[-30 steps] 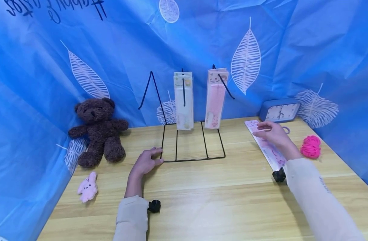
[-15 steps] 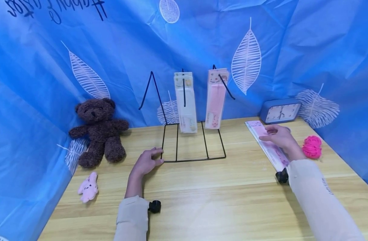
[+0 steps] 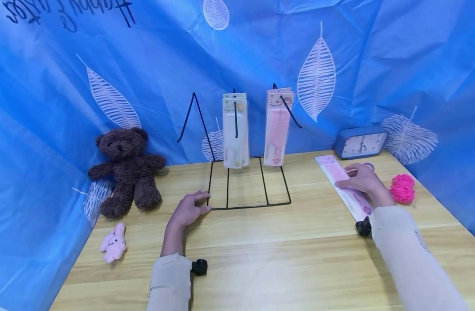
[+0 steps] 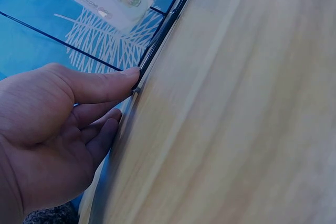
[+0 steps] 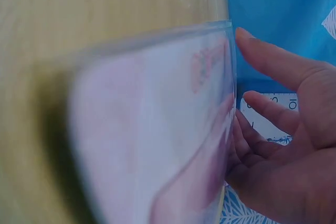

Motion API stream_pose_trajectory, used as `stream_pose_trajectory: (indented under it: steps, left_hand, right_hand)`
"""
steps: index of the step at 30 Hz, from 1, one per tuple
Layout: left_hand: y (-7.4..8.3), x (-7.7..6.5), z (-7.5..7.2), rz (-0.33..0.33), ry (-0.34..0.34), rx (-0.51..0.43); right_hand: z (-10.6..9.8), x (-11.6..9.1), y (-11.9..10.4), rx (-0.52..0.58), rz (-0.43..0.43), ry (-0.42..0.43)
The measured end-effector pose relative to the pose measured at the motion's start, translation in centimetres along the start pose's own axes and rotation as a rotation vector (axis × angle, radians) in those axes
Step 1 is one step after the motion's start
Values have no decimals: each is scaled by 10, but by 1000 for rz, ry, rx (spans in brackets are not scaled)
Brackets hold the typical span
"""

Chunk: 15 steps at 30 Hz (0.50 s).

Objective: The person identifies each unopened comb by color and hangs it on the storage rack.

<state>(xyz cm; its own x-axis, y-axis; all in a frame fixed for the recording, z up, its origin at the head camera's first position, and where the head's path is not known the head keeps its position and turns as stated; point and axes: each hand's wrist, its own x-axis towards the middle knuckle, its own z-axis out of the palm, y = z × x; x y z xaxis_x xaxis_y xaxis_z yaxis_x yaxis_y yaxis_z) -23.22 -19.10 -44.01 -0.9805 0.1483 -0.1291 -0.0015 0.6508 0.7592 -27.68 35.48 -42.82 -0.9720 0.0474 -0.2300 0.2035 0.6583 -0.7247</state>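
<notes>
A black wire rack [image 3: 258, 205] stands on the table, carrying packaged white combs [image 3: 234, 134] on its middle hook and packaged pink combs [image 3: 278, 129] on the right hook. The left hook holds nothing. At the front left corner of the rack's base, my left hand [image 3: 187, 210] pinches the wire with thumb and fingers. On the right, a pink-purple packaged comb [image 3: 334, 172] lies flat and slanted. My right hand [image 3: 363, 179] is over it, fingers loosely bent; in the right wrist view the thumb tip is right at the edge of the packet [image 5: 152, 129].
A brown teddy bear [image 3: 124, 168] sits at the back left, with a small pink plush toy [image 3: 114, 244] before it. Back right stands a blue clock [image 3: 361, 142]. A purple ring [image 3: 369, 166] shows behind my right hand, and pink yarn [image 3: 402, 188] lies beside it.
My right hand has shifted slightly right and nearer over the packaged comb. The hanging white combs swung right, then back left. My left hand stays at the rack's corner.
</notes>
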Motion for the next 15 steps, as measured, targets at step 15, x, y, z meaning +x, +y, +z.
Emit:
stream_pose_trajectory:
  steps: [15]
  left_hand:
    - [-1, -1, -1, 12, -7, 2]
  right_hand:
    - [0, -3, 5, 57, 32, 39]
